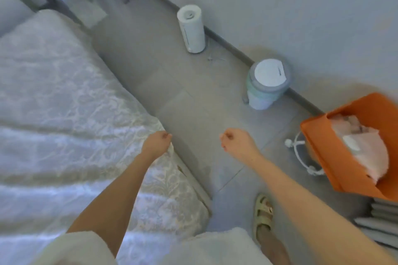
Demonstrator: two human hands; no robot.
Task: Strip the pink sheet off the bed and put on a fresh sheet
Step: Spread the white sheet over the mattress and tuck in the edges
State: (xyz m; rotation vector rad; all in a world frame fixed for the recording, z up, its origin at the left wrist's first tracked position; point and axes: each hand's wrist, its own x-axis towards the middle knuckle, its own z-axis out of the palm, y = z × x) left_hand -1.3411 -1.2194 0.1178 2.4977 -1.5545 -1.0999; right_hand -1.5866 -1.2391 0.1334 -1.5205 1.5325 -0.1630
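- Bed (64,92) far L: mattress stripped bare, patterned; blurred white cloth (32,178) over near end, poss. fresh sheet.
- L hand (158,143) at mattress edge, fingers curled; gripping cloth or not, can't tell.
- R hand (237,141) over floor, clenched, nothing seen in it.
- Pink sheet (366,150) bundled in orange bin (327,157) far R, prob. for laundry.

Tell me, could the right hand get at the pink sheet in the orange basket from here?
Probably yes: the right hand holds nothing, the pink sheet lies exposed in the orange basket, and nothing stands between.
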